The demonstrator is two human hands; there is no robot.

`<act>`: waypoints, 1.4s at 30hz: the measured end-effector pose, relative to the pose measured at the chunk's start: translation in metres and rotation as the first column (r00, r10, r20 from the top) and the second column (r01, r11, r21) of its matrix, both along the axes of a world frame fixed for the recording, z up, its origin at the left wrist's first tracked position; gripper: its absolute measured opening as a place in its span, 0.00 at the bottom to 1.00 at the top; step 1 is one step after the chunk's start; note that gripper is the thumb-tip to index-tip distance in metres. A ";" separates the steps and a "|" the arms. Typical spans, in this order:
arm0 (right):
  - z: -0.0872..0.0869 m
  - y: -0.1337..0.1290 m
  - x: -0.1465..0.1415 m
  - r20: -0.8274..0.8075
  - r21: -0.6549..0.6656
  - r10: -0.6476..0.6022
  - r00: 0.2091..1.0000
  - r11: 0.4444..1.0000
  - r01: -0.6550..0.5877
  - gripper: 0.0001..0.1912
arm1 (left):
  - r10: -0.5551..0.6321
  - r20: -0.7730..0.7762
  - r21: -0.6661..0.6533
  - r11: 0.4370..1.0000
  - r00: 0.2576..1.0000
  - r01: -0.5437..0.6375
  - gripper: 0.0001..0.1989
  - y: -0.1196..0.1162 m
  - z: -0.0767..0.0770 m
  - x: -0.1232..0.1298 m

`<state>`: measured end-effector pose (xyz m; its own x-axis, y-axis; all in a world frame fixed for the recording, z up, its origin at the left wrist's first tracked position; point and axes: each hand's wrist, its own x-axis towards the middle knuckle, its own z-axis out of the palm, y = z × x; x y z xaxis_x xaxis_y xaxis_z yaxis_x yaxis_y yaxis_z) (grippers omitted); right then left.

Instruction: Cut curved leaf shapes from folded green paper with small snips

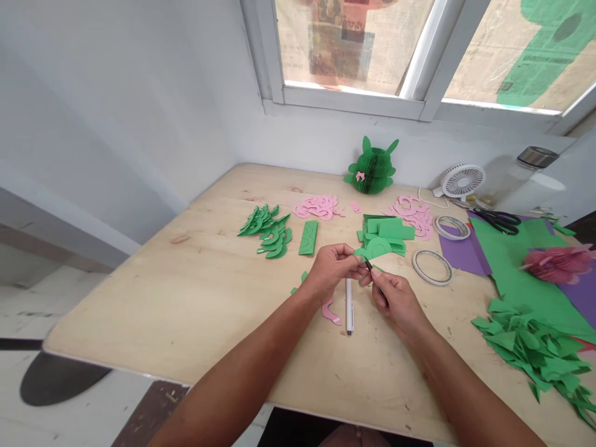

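Note:
Over the middle of the table, my left hand (336, 267) is closed on a small piece of green paper (360, 252) between thumb and fingers. My right hand (395, 299) grips small dark scissors (368, 265), whose blades meet the green paper; the handles are mostly hidden by the fingers. Below the hands lie a white pen (349, 309) and a curved pink paper cutout (331, 313). Just behind them is a pile of folded green paper pieces (386, 231). A green paper strip with drawn curves (308, 238) rests to the left.
Green cutouts (272, 230) and pink cutouts (319, 207) lie at the back left. A green honeycomb paper figure (372, 166) stands by the wall. On the right are tape rolls (432, 281), black scissors (497, 221), a white fan (462, 181), a bottle (524, 177) and green scraps (531, 344).

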<state>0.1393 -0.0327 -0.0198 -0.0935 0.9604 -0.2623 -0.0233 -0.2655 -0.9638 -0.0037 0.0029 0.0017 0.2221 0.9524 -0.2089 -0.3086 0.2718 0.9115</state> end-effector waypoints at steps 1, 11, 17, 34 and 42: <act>0.000 0.000 0.000 0.002 0.002 0.001 1.000 1.000 -0.001 0.23 | 0.001 -0.001 0.001 1.000 1.000 -0.001 0.12 0.000 0.000 0.000; 0.001 0.000 -0.001 0.007 0.005 -0.002 1.000 1.000 0.002 0.23 | 0.003 0.001 0.003 1.000 1.000 -0.003 0.12 0.000 -0.001 0.001; 0.002 -0.001 -0.001 -0.004 -0.005 -0.011 1.000 1.000 0.011 0.22 | 0.007 0.006 0.004 1.000 1.000 -0.007 0.13 0.000 -0.001 0.001; -0.001 0.000 0.000 -0.014 -0.006 -0.008 1.000 1.000 0.008 0.22 | -0.002 0.019 0.001 1.000 1.000 0.002 0.09 0.002 -0.003 0.001; 0.001 -0.001 0.000 0.009 0.002 -0.005 1.000 1.000 0.005 0.23 | -0.016 0.017 0.002 1.000 1.000 0.016 0.09 0.001 -0.003 -0.001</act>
